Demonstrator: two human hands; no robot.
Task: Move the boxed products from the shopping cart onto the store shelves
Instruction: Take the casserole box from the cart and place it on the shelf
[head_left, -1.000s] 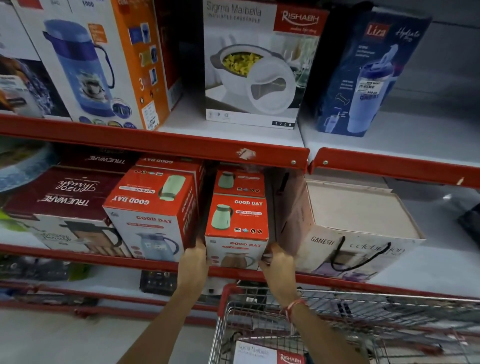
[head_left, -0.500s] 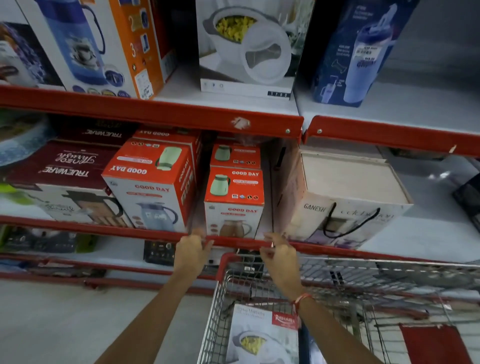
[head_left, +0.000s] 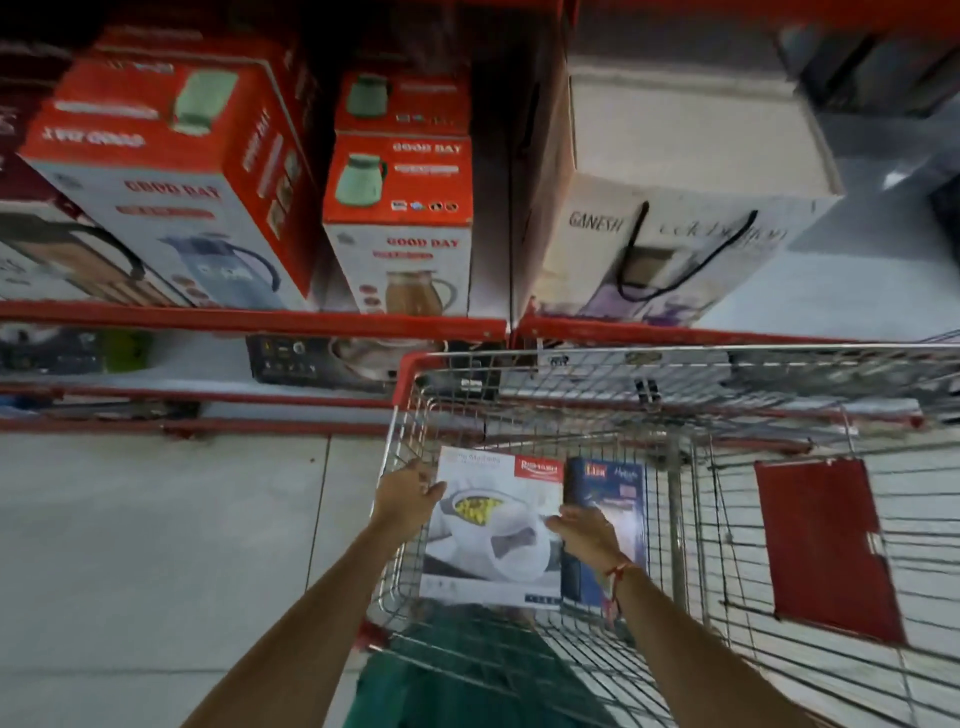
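Note:
A white casserole box (head_left: 491, 545) with a red label lies in the wire shopping cart (head_left: 675, 358). My left hand (head_left: 408, 496) grips its left edge and my right hand (head_left: 587, 535) presses its right edge. Beside it, to the right, stands a dark blue bottle box (head_left: 621, 499), partly covered by my right hand. On the shelf (head_left: 249, 319) above the cart sit two small red Good Day jug boxes (head_left: 400, 208), one behind the other, and a larger one (head_left: 171, 171) to their left.
A white Ganesh box (head_left: 675, 208) with a black cord handle stands on the shelf right of the jug boxes. A red flap (head_left: 826, 545) lies in the cart's right part. Lower shelves hold dark boxes. Grey floor spreads to the left.
Both hands left the small Good Day box on the shelf and dropped into the cart onto the casserole box. The view tilted down.

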